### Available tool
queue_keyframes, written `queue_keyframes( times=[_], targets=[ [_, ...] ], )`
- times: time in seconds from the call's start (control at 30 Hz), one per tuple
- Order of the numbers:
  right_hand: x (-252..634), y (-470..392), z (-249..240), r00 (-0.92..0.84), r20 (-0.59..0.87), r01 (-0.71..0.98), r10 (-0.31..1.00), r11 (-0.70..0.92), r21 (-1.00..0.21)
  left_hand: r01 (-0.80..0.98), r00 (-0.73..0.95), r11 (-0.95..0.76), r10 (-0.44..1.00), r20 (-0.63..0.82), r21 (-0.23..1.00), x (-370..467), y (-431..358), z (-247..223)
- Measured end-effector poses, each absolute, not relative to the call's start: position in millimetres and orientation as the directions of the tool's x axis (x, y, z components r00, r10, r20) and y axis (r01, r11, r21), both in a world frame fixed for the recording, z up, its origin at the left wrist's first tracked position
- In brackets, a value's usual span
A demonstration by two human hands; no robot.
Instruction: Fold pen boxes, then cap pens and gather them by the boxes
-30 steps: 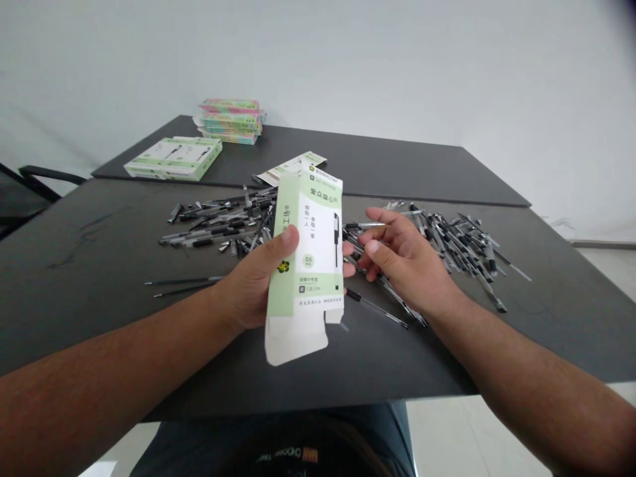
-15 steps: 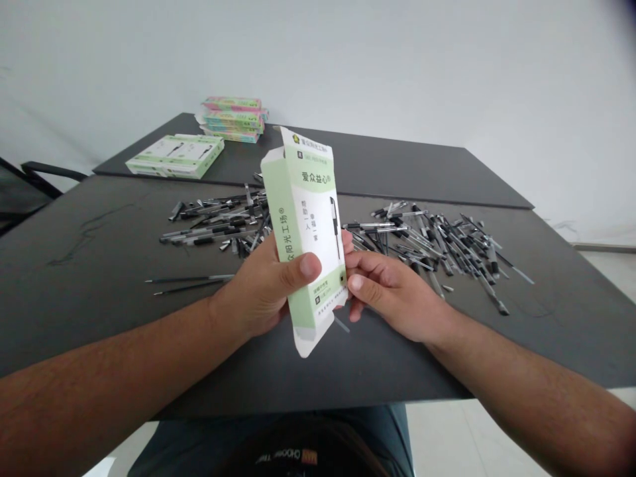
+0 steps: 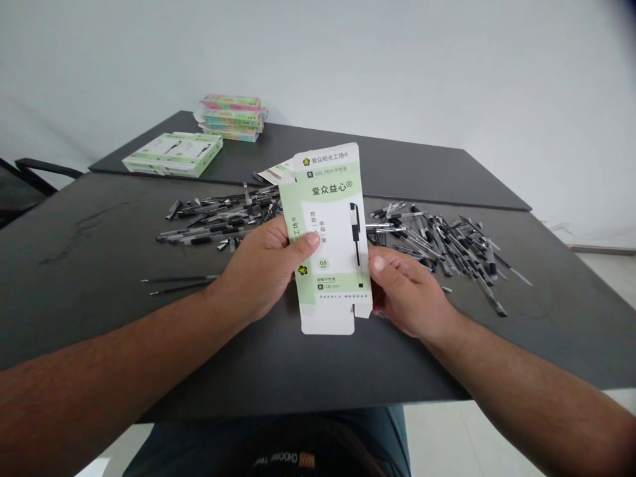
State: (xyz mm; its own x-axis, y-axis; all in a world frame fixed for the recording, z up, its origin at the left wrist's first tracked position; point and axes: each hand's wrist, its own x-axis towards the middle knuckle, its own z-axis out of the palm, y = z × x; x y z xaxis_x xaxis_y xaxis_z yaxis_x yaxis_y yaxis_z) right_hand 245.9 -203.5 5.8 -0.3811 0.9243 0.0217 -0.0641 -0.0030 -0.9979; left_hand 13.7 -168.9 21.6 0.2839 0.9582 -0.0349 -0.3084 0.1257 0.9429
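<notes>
One gel-pen carton (image 3: 338, 255) is hovering above the dark table (image 3: 223, 377), the left hand (image 3: 263, 265) clasping its left side, the right hand (image 3: 407, 291) gripping its lower right edge. It's swinging out of its earlier tilt, now facing square-on, so that two-sided hold is steadying it!

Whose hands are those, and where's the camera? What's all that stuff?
There's no robot here, just a person's own two bare hands. The camera is worn on their head, looking forward and down, so you see roughly what they see. The left hand holds a green-and-white pen box, thumb across its front. The right hand is at the box's other edge. A white flap is open at the bottom. Loose pens lie on the dark table, with a colourful stack of boxes farther back.
</notes>
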Motion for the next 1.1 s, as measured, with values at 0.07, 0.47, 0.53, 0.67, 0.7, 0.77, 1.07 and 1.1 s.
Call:
queue_keyframes(
  times=[0.07,0.47,0.53,0.67,0.7,0.77,1.07,1.1],
  targets=[
    [246.4,-203.8,3.6,-0.397,0.03,-0.137,0.917,-0.027,-0.99,-0.289,0.299,0.142,0.953,-0.052,0.947,13.5,-169.3,20.2],
    [238.8,-199.4,3.8,-0.47,0.002,-0.292,0.883,-0.153,-0.944,-0.358,0.315,0.215,0.944,-0.099,0.909,19.3,-180.6,20.6],
    [238.7,-199.8,2.3,-0.483,0.009,-0.309,0.875,-0.161,-0.937,-0.328,0.324,0.203,0.942,-0.092,0.923,19.3,-182.5,21.0],
    [238.7,-200.4,3.2,-0.469,0.021,-0.287,0.883,-0.131,-0.949,-0.292,0.397,0.258,0.909,-0.129,0.921,20.9,-184.5,22.8],
    [238.7,-200.5,4.0,-0.449,0.011,-0.274,0.893,-0.125,-0.954,-0.294,0.401,0.271,0.905,-0.139,0.917,21.5,-184.9,23.2],
    [238.7,-200.4,5.3,-0.397,-0.011,-0.236,0.918,-0.114,-0.965,-0.299,0.392,0.295,0.905,-0.165,0.907,22.5,-185.6,23.5],
    [240.0,-198.4,-3.0,-0.402,-0.036,-0.164,0.915,-0.11,-0.98,-0.101,0.407,0.196,0.903,-0.139,0.975,12.5,-179.0,15.6],
    [240.5,-198.1,-3.4,-0.408,-0.029,-0.174,0.913,-0.109,-0.979,-0.038,0.38,0.118,0.92,-0.095,0.992,10.5,-176.3,15.0]
  ],
)
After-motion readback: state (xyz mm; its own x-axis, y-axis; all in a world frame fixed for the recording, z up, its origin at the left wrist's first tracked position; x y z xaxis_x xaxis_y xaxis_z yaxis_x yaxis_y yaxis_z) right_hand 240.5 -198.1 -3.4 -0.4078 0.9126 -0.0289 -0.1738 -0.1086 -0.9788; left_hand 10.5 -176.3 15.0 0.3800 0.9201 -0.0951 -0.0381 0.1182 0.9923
